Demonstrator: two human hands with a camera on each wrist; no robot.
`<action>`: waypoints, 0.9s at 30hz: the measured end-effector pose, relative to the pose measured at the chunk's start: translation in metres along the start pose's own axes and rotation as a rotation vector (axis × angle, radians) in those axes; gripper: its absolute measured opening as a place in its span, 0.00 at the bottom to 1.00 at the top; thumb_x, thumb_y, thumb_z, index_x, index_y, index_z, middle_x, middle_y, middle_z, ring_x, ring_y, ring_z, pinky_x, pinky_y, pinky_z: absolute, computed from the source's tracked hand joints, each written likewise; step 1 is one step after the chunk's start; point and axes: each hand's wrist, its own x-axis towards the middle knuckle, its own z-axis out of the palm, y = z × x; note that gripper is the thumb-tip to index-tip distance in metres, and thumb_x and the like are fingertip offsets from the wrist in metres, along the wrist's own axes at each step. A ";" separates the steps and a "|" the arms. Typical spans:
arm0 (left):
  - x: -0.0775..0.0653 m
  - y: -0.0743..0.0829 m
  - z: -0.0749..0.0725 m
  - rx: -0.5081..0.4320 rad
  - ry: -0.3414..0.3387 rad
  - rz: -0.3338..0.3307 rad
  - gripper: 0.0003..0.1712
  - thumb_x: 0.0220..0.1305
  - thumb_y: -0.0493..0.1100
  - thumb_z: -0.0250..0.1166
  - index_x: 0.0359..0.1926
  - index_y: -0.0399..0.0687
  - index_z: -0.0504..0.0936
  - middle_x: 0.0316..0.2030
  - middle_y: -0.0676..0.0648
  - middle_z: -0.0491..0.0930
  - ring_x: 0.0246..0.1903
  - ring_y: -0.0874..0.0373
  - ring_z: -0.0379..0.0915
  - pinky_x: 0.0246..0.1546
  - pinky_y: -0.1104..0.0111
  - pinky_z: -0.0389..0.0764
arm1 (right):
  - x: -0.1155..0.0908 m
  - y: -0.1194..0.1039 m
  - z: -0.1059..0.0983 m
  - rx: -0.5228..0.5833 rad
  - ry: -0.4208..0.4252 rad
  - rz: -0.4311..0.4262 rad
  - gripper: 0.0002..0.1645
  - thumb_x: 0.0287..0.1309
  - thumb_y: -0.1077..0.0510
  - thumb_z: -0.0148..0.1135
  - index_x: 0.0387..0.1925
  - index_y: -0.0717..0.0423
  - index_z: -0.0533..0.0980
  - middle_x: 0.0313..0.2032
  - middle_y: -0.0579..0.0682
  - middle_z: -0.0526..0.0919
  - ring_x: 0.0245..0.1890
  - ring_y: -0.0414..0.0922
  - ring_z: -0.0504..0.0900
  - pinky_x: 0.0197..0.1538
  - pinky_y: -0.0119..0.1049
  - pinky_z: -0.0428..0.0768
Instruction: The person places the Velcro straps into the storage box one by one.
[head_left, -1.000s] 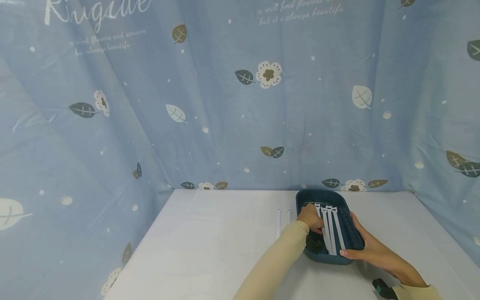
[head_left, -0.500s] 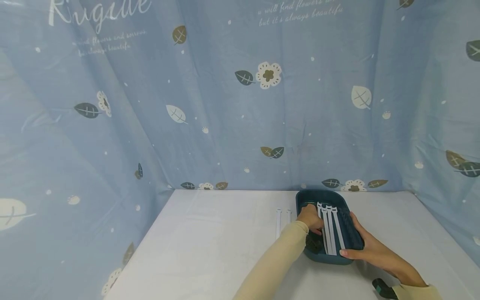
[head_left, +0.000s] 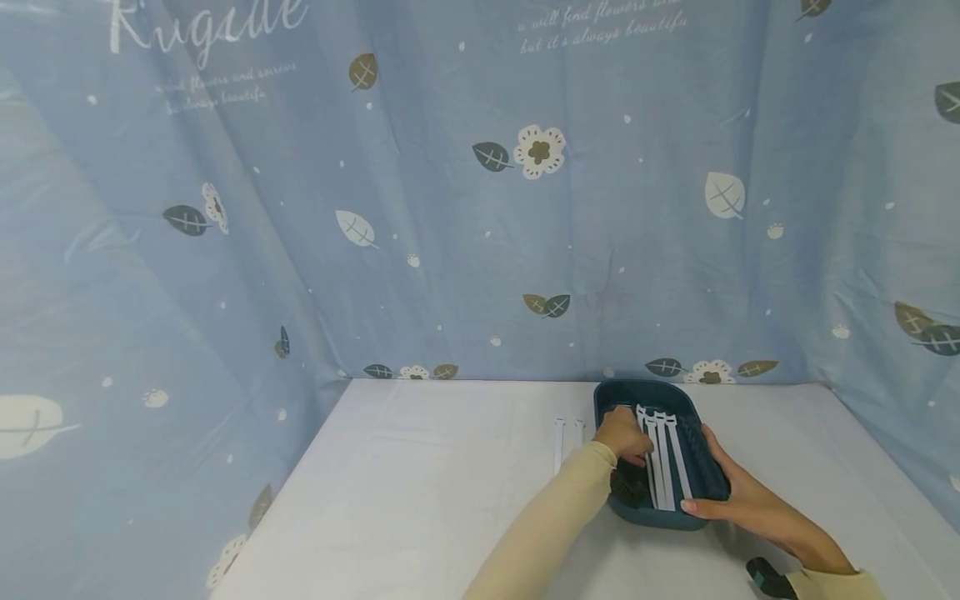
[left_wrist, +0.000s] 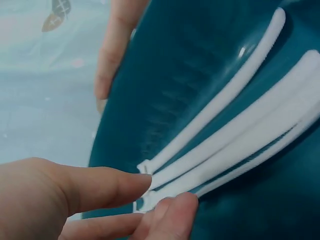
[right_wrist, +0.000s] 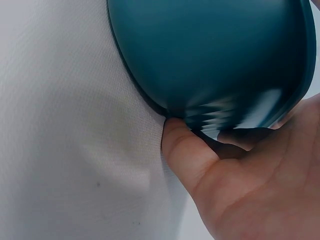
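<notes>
A dark teal plastic basket [head_left: 663,521] stands on the white table, right of centre. Several white cable straps with slotted heads [head_left: 662,467] lie lengthwise inside it, side by side. My left hand [head_left: 624,435] reaches into the basket from the left. In the left wrist view, its thumb and fingers pinch a white strap [left_wrist: 210,172] near the slotted heads; the fingertips partly cover that head. My right hand [head_left: 742,497] grips the basket's right side, its thumb at the near right corner. The right wrist view shows that thumb [right_wrist: 187,150] pressed against the basket's lower edge.
Two more white straps [head_left: 558,446] lie on the table left of the basket, partly behind the left forearm. A dark, patterned patch [head_left: 628,485] shows inside the basket, lower left. A blue printed curtain [head_left: 465,250] hangs behind the table and along both sides.
The leftmost strap in the basket has shifted slightly right, closer to the others, with my left hand at it. My right hand keeps its hold on the basket.
</notes>
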 end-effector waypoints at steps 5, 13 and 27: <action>-0.005 0.001 -0.007 -0.042 0.004 0.071 0.09 0.57 0.28 0.71 0.21 0.30 0.87 0.18 0.42 0.85 0.21 0.49 0.88 0.20 0.72 0.86 | 0.000 0.001 0.000 0.001 -0.006 0.018 0.75 0.63 0.49 0.69 0.78 0.48 0.15 0.78 0.74 0.22 0.74 0.84 0.34 0.64 0.86 0.53; -0.015 0.000 -0.025 -0.230 -0.038 0.112 0.10 0.59 0.27 0.71 0.42 0.23 0.87 0.33 0.38 0.88 0.36 0.43 0.90 0.29 0.66 0.91 | 0.003 0.004 0.000 0.014 -0.019 0.046 0.77 0.62 0.47 0.69 0.77 0.46 0.13 0.78 0.73 0.22 0.75 0.83 0.34 0.66 0.84 0.55; -0.025 -0.015 -0.061 -0.281 -0.064 0.159 0.19 0.64 0.37 0.72 0.54 0.34 0.86 0.46 0.42 0.89 0.46 0.40 0.88 0.38 0.64 0.92 | 0.002 0.004 -0.002 0.015 -0.014 -0.004 0.74 0.64 0.50 0.68 0.78 0.49 0.15 0.78 0.75 0.23 0.74 0.84 0.35 0.64 0.84 0.58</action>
